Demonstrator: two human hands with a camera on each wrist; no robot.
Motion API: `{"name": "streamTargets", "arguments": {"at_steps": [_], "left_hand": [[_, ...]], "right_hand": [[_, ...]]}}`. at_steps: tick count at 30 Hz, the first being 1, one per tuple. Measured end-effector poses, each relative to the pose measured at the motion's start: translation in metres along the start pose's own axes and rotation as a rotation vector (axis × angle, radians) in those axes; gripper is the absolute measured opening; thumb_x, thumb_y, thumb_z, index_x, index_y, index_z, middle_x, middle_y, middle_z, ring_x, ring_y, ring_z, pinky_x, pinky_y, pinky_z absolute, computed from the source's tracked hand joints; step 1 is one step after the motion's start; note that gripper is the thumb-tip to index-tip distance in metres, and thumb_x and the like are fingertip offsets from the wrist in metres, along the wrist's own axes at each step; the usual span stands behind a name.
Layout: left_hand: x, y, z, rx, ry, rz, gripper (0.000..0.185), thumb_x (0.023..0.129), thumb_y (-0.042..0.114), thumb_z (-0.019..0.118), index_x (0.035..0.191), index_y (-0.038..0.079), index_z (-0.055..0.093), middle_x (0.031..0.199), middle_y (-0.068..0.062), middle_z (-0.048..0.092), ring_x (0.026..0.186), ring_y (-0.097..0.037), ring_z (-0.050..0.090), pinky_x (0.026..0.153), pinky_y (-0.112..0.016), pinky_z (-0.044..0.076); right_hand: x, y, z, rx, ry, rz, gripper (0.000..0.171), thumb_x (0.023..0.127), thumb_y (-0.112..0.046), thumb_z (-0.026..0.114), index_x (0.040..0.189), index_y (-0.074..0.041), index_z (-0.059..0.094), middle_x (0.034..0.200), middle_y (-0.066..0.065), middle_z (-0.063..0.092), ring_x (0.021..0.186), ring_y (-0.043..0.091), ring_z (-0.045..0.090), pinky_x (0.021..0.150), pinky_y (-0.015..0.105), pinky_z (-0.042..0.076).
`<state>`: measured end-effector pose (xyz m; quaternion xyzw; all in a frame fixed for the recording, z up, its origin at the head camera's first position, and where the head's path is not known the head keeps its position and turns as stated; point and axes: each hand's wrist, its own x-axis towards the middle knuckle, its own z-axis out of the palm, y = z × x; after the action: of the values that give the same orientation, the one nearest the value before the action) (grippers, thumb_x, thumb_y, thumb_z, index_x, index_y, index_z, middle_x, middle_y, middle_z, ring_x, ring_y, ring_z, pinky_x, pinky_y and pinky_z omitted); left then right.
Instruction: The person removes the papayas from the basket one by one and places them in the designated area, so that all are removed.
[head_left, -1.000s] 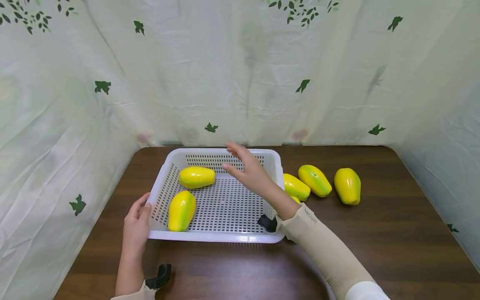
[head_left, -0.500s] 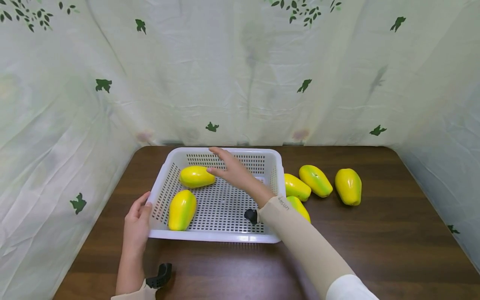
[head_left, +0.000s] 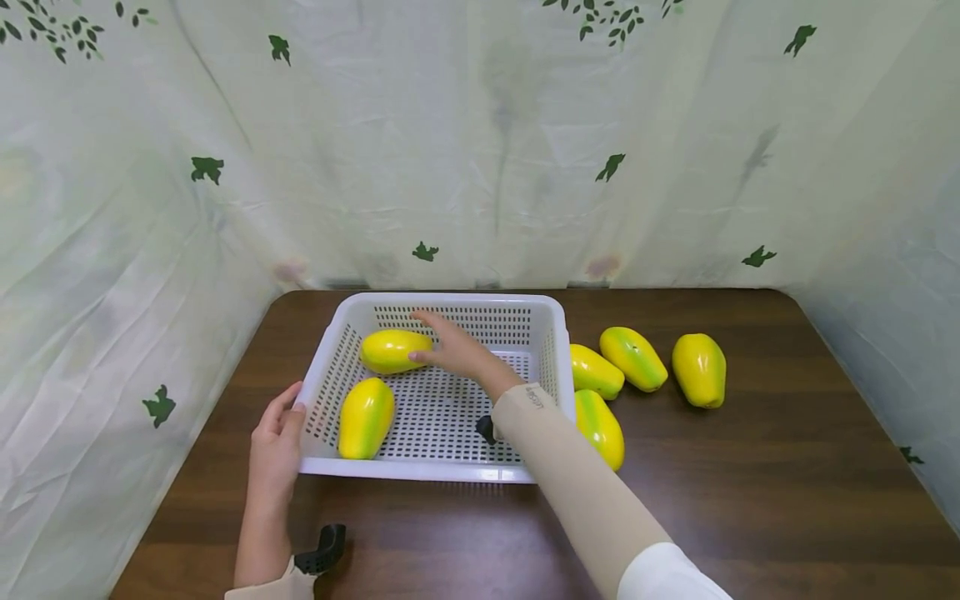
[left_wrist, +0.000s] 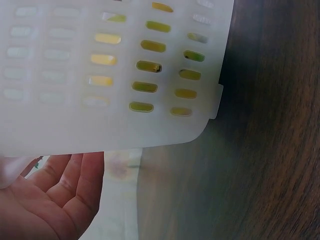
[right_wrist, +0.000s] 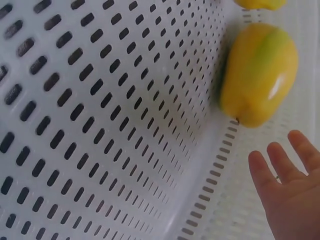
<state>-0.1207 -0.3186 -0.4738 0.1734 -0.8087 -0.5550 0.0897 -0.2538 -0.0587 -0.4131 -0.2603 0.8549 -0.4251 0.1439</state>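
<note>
A white perforated plastic basket [head_left: 450, 472] sits on the table with two yellow, green-streaked papayas in it. My left hand [head_left: 276, 442] grips the basket's left rim; in the left wrist view its fingers [left_wrist: 82, 185] lie behind the rim. My right hand [head_left: 453, 348] is inside the basket, beside the far papaya [head_left: 390, 351]. Its thumb overlaps that fruit's right end in the head view, and the fingers spread above it. The near papaya [head_left: 365, 419] lies at the front left of the basket. In the right wrist view straight fingers [right_wrist: 262, 172] point toward a papaya [right_wrist: 260, 75].
Right of the basket several more papayas lie on the brown wooden table [head_left: 787, 467]: one against the basket [head_left: 600, 429], another behind it [head_left: 595, 371], others farther right [head_left: 699, 371]. A white leaf-patterned curtain [head_left: 480, 167] hangs behind and on both sides.
My right hand has moved left and down into the basket, reaching the far papaya. The sleeve's shift uncovers the papaya at the basket's right side. The left hand stays on the rim.
</note>
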Motion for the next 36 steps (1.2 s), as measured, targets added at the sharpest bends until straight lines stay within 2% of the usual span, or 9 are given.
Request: {"name": "streamTargets", "arguments": {"at_steps": [2,6,12,15,18,22,26,32,36], "left_hand": [[0.002,-0.003,0.001,0.031,0.020,-0.006,0.048,0.090,0.052,0.039,0.135,0.037,0.038,0.119,-0.006,0.052,0.097,-0.019,0.053,0.072,-0.031,0.048],[0.003,-0.005,0.001,0.016,0.009,-0.006,0.048,0.090,0.051,0.039,0.136,0.036,0.037,0.121,-0.010,0.050,0.100,-0.024,0.052,0.076,-0.038,0.048],[0.006,-0.010,0.000,0.031,0.004,-0.006,0.048,0.090,0.052,0.038,0.136,0.039,0.035,0.122,-0.007,0.049,0.101,-0.021,0.051,0.074,-0.031,0.049],[0.000,0.000,0.000,-0.002,0.001,-0.008,0.047,0.091,0.048,0.041,0.136,0.035,0.037,0.123,-0.010,0.049,0.101,-0.023,0.051,0.073,-0.032,0.049],[-0.013,0.024,0.002,-0.030,0.005,-0.015,0.048,0.092,0.044,0.041,0.137,0.030,0.037,0.123,-0.014,0.048,0.101,-0.026,0.050,0.076,-0.038,0.048],[-0.027,0.048,0.006,0.004,0.030,-0.035,0.048,0.093,0.045,0.037,0.138,0.028,0.036,0.123,-0.014,0.047,0.103,-0.025,0.049,0.084,-0.042,0.045],[-0.032,0.055,0.007,0.025,0.042,-0.050,0.049,0.093,0.045,0.036,0.138,0.027,0.036,0.122,-0.013,0.048,0.102,-0.024,0.049,0.083,-0.040,0.045],[-0.026,0.045,0.007,0.029,0.034,-0.048,0.048,0.093,0.047,0.036,0.138,0.031,0.035,0.122,-0.011,0.048,0.102,-0.024,0.049,0.082,-0.040,0.046],[-0.006,0.008,0.005,0.038,0.047,-0.033,0.047,0.090,0.052,0.037,0.135,0.039,0.037,0.120,-0.006,0.050,0.102,-0.022,0.050,0.079,-0.037,0.047]], "right_hand": [[0.002,0.002,0.002,-0.013,-0.011,0.006,0.067,0.085,-0.028,0.062,0.141,-0.020,0.028,0.145,-0.005,0.025,0.130,0.012,0.023,0.103,0.034,0.022],[0.005,0.003,0.007,-0.030,-0.038,0.027,0.069,0.084,-0.029,0.063,0.142,-0.020,0.026,0.146,-0.005,0.022,0.131,0.013,0.022,0.104,0.034,0.021],[0.008,0.004,0.010,-0.012,-0.054,0.065,0.070,0.083,-0.028,0.064,0.142,-0.021,0.027,0.145,-0.004,0.025,0.130,0.015,0.025,0.103,0.036,0.022],[0.009,0.006,0.010,-0.009,-0.067,0.073,0.071,0.083,-0.027,0.065,0.142,-0.021,0.027,0.144,-0.003,0.028,0.129,0.014,0.027,0.102,0.035,0.024],[0.009,0.006,0.010,-0.010,-0.074,0.069,0.071,0.083,-0.026,0.065,0.142,-0.020,0.027,0.144,-0.003,0.028,0.128,0.014,0.028,0.103,0.034,0.023],[0.009,0.004,0.012,-0.008,-0.075,0.042,0.068,0.082,-0.025,0.066,0.140,-0.017,0.031,0.141,-0.002,0.033,0.125,0.014,0.032,0.101,0.032,0.025],[0.010,0.002,0.017,-0.031,-0.085,0.008,0.064,0.081,-0.024,0.067,0.137,-0.018,0.037,0.135,-0.001,0.039,0.119,0.013,0.037,0.098,0.032,0.030],[0.010,-0.001,0.023,-0.137,-0.110,0.049,0.061,0.080,-0.030,0.067,0.135,-0.030,0.040,0.118,0.003,0.038,0.099,0.013,0.041,0.089,0.036,0.037],[0.010,-0.003,0.025,-0.167,-0.129,0.042,0.061,0.081,-0.028,0.066,0.136,-0.029,0.039,0.127,0.004,0.039,0.107,0.016,0.041,0.093,0.038,0.035]]}}
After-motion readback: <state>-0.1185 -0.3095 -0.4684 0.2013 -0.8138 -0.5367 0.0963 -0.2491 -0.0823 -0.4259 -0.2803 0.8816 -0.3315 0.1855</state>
